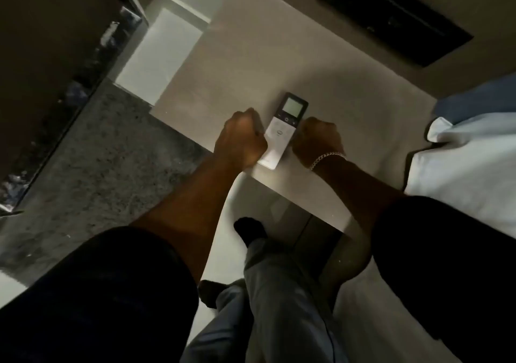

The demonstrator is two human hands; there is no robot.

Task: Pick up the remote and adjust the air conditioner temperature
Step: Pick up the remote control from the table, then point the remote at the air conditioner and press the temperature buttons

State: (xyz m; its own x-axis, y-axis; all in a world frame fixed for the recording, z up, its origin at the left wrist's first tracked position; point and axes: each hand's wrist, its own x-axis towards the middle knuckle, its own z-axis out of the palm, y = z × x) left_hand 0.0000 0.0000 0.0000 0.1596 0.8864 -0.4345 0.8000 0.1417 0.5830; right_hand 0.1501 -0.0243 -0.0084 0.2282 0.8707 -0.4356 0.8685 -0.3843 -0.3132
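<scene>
A white remote (282, 131) with a dark top and a lit grey screen lies flat on the pale bedside table (251, 64), near its front edge. My left hand (241, 139) rests as a closed fist on the table just left of the remote, touching or nearly touching its side. My right hand (318, 139), wearing a silver chain bracelet, is also curled into a fist just right of the remote. Neither hand holds the remote. The air conditioner is not in view.
A dark panel (391, 14) is set in the wall behind the table. White bedding (460, 161) with a blue pillow lies at the right. Grey speckled floor (97, 153) and a dark glossy strip lie at the left. My legs and feet stand below the table edge.
</scene>
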